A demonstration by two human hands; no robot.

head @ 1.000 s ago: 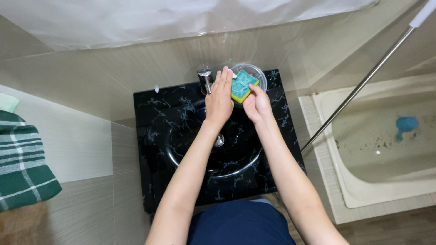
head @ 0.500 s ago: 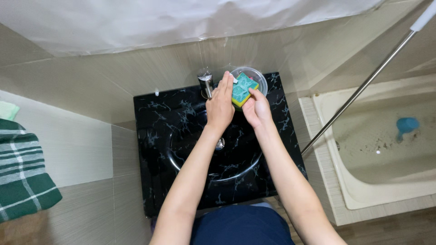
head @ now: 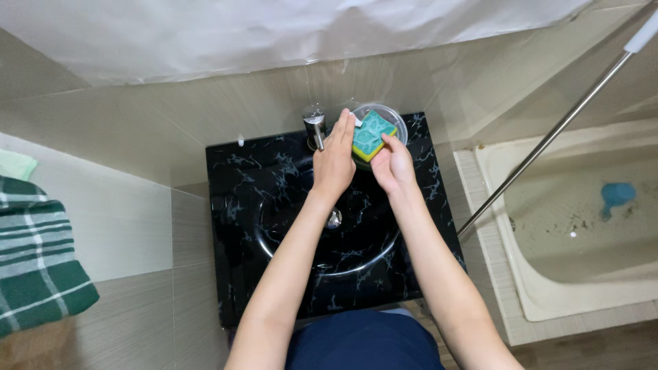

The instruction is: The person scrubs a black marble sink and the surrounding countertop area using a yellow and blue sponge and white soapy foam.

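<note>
A green and yellow sponge (head: 372, 135) is pinched in the fingers of my right hand (head: 393, 166), just above a clear round dish (head: 397, 120) at the back right of the black marble sink (head: 233, 205). My left hand (head: 334, 162) is flat with its fingers together, its fingertips resting against the sponge's left side, close to the chrome tap (head: 314, 125). Both hands hover over the rear of the round basin (head: 370, 240), whose drain (head: 334, 218) shows beside my left forearm.
A white bathtub (head: 548, 288) with a blue object (head: 617, 194) in it lies to the right, crossed by a slanted metal rod (head: 548, 137). A green checked towel (head: 38, 267) hangs at the left. Beige tiled walls surround the sink.
Both hands and the sponge stay at the back of the basin with only slight shifts; my left hand's fingers have straightened a little along the sponge.
</note>
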